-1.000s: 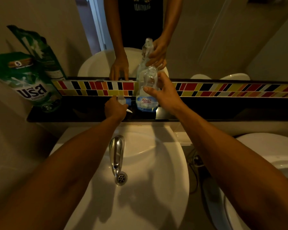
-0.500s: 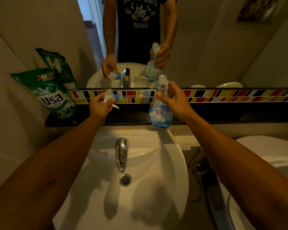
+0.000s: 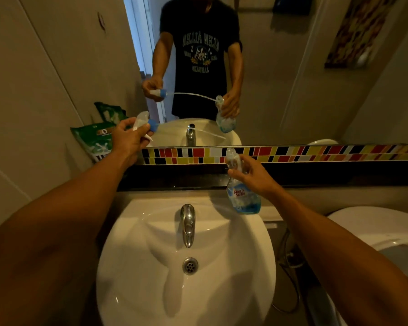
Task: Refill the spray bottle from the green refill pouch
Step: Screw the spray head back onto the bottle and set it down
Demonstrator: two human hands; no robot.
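My right hand (image 3: 252,176) grips the neck of the clear spray bottle (image 3: 242,196), which has a blue label and an open top. It hangs above the right rim of the sink. My left hand (image 3: 127,141) holds the white and blue spray head (image 3: 143,122) up and to the left, its thin dip tube (image 3: 210,134) pulled out of the bottle and pointing right. The green refill pouch (image 3: 96,140) leans against the left wall on the dark shelf, partly hidden behind my left hand.
A white sink (image 3: 186,267) with a chrome tap (image 3: 187,224) lies below my hands. A dark shelf (image 3: 174,175) and coloured tile strip (image 3: 292,154) run under the mirror. A white toilet (image 3: 375,229) stands at the right.
My left hand lifted the spray head up and left, drawing its tube out of the bottle. My right hand brought the bottle off the shelf, down and right over the sink's edge.
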